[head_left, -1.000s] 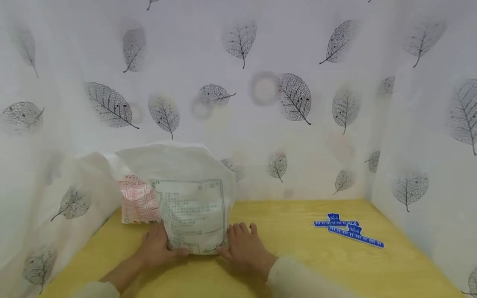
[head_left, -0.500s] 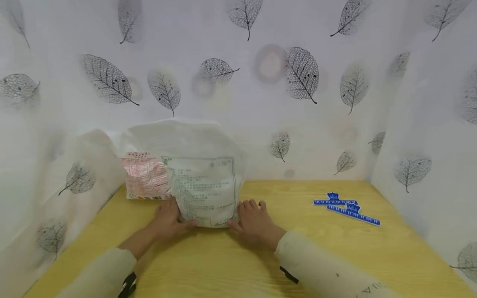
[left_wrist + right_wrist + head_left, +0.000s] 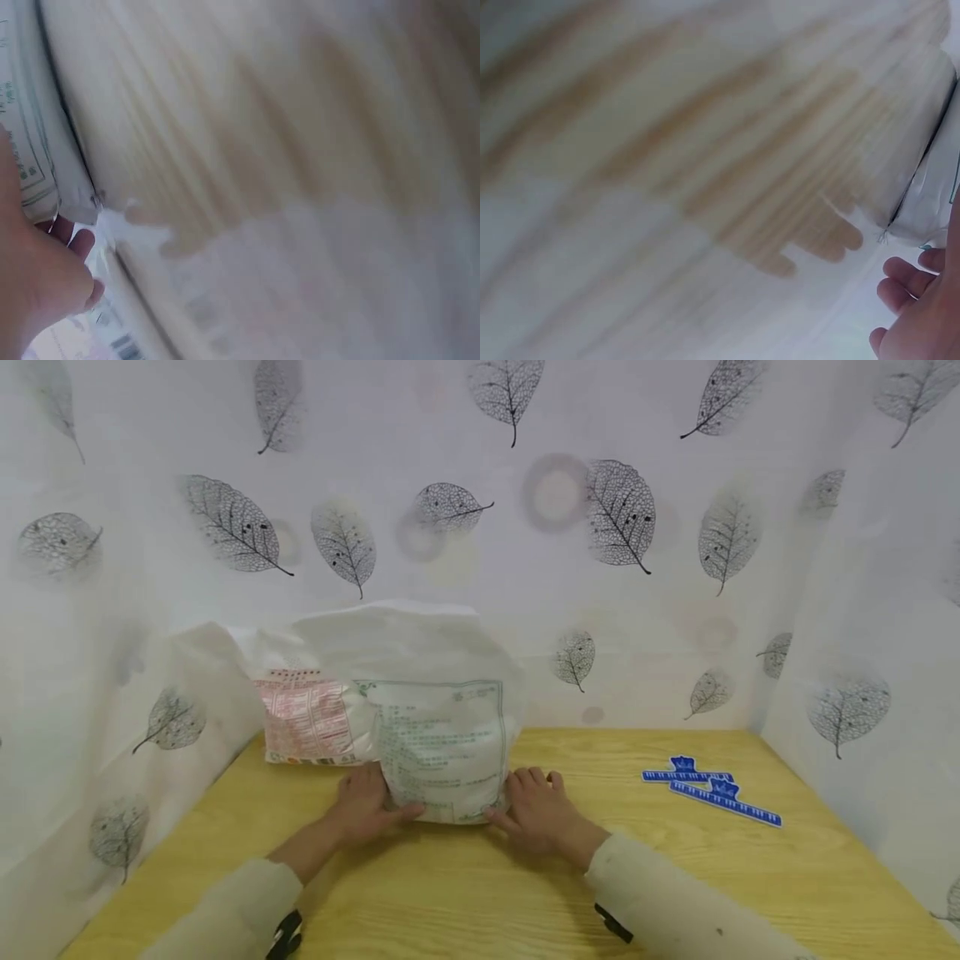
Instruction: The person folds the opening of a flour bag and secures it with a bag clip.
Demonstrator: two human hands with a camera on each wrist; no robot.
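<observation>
A white plastic bag [image 3: 442, 743] with green print stands upright on the table, its loose top spread above. My left hand [image 3: 367, 806] grips its lower left corner, thumb in front and fingers round the side. On the opposite lower corner, my right hand [image 3: 543, 810] holds it the same way. The left wrist view has the bag's printed face [image 3: 26, 142] beside the left hand [image 3: 45, 277]. In the right wrist view the right hand [image 3: 922, 307] is at the bag's bottom corner [image 3: 922, 217]. Behind to the left stands a pink-and-white bag [image 3: 307, 718], partly covered.
Two blue piano-key clips [image 3: 723, 802] lie overlapping on the right of the yellow wood-grain table [image 3: 480, 893]. A white leaf-print curtain [image 3: 510, 568] encloses the back and both sides.
Both hands have shifted the green-printed bag to the right, exposing more of the pink-and-white bag. The head view has tilted down, and more of the sleeves shows.
</observation>
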